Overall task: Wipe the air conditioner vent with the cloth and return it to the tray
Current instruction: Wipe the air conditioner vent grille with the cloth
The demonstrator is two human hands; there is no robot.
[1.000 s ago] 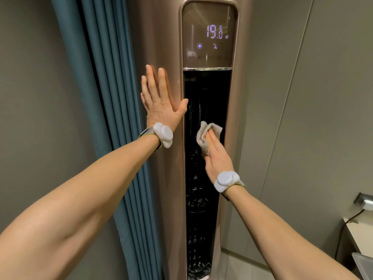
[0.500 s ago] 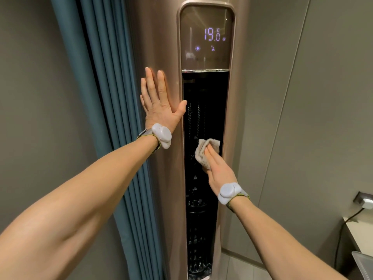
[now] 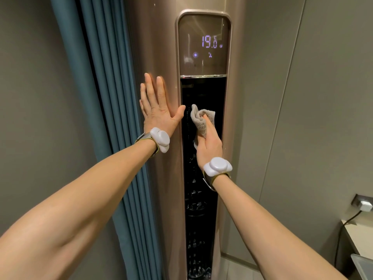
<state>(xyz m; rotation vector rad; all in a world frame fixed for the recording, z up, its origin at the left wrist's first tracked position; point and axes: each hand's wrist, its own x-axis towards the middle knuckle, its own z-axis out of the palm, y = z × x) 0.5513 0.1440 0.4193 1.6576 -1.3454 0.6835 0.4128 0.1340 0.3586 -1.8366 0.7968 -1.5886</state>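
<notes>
Since half a second ago the right hand (image 3: 209, 144) has carried the cloth (image 3: 201, 121) back up the vent (image 3: 201, 199), from mid-slot to the upper part, just below the display panel (image 3: 203, 43). The left hand has barely shifted.

Left to right: blue curtain (image 3: 105, 98) hangs beside the air conditioner (image 3: 161, 47). Left hand (image 3: 159, 112) lies flat on the gold casing, fingers spread, grip wide open, holding nothing; thumb tip reaches the vent's left edge. Right-hand grip is closed on the bunched grey cloth, pressing it against the dark slot. At far right, a desk (image 3: 361, 233) with a plug and cable (image 3: 363, 206) above it; the corner of a clear tray (image 3: 363, 263) shows at the bottom edge.

Risks, as judged: the unit appears to be running, so a loose cloth corner or fingertips could catch on parts inside the slot if pushed too deep. Hard pressure could bend the inner fins. The lower vent looks not yet reached.

Readable text: display shows "19.0" in violet, with a sun icon and a fan icon. No brand visible.
</notes>
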